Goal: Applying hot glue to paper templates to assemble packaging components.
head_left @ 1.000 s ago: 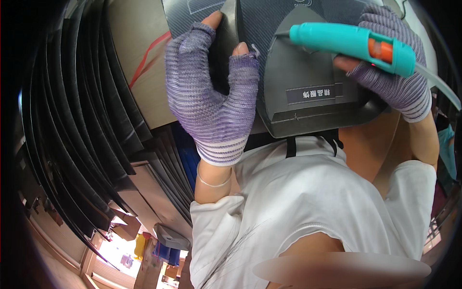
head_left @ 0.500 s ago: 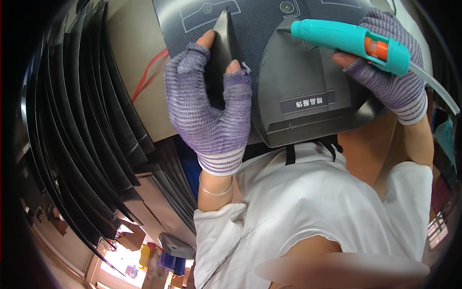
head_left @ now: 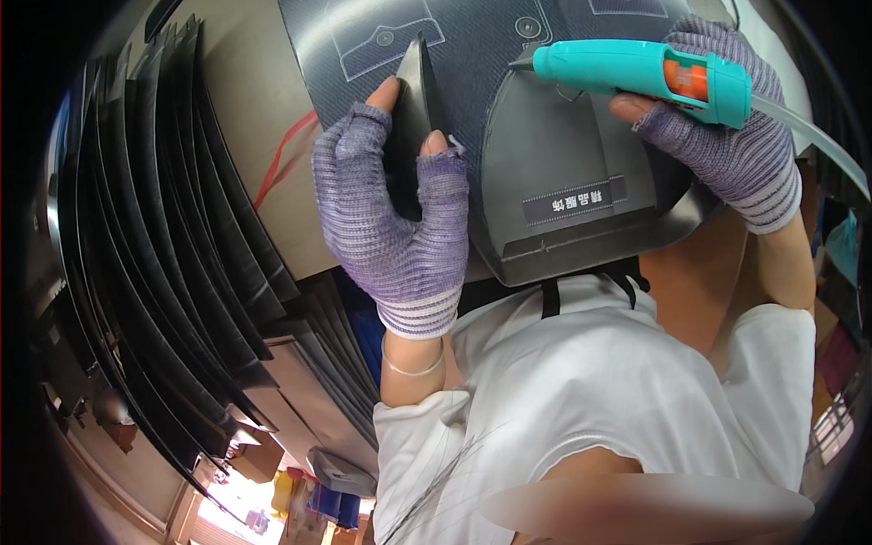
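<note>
My left hand [head_left: 391, 218], in a purple-and-white knitted glove with bare fingertips, pinches an upright dark flap [head_left: 416, 86] between thumb and fingers. The flap rises from a dark printed sheet [head_left: 472, 54] with stitched-pocket pictures. My right hand [head_left: 727, 150], gloved alike, grips a teal hot glue gun [head_left: 609, 65] with orange parts showing through its side. A clear glue stick [head_left: 808, 136] trails from its rear end. The gun's nozzle is at the upper left edge of a smooth grey curved panel [head_left: 536, 145] near my body. Whether it touches is hard to tell.
A tall row of curved black sheets [head_left: 154, 236] stands at the left, with flatter grey sheets [head_left: 327, 336] beside it. A red ribbon [head_left: 286, 150] lies on the beige tabletop [head_left: 250, 100]. A grey object [head_left: 341, 472] and a blue bin [head_left: 333, 507] are lower left.
The glue gun, with my right hand, has shifted slightly left and its nozzle a little lower. The flap and panel appear slightly lower in view. Both grips stay the same.
</note>
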Motion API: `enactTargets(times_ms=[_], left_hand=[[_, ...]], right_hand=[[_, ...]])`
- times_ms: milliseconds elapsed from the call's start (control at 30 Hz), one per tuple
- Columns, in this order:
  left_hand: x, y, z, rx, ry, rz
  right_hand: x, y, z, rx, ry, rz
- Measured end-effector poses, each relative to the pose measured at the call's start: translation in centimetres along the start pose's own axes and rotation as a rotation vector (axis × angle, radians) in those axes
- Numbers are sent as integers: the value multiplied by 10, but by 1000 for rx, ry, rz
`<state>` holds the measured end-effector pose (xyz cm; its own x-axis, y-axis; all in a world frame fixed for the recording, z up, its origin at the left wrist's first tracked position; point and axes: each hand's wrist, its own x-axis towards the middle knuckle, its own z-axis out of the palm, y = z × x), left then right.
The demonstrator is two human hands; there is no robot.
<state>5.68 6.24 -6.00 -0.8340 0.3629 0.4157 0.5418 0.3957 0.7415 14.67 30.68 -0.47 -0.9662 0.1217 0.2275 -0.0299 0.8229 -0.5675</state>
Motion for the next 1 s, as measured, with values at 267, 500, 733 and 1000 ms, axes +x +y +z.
enactTargets(times_ms=[267,500,733,1000], left_hand=[[1,0,-1,3,14,48],[0,6,-1,-71,17,-85],[0,4,-1,-102,25,-81],[-2,4,-1,-38,6,-67]], right_hand=[[2,-25,-3,-437,-242,-251],[-1,0,-11,-100,14,173],[5,-22,-2,-188,-196,-120],[2,-4,-9,-167,28,113]])
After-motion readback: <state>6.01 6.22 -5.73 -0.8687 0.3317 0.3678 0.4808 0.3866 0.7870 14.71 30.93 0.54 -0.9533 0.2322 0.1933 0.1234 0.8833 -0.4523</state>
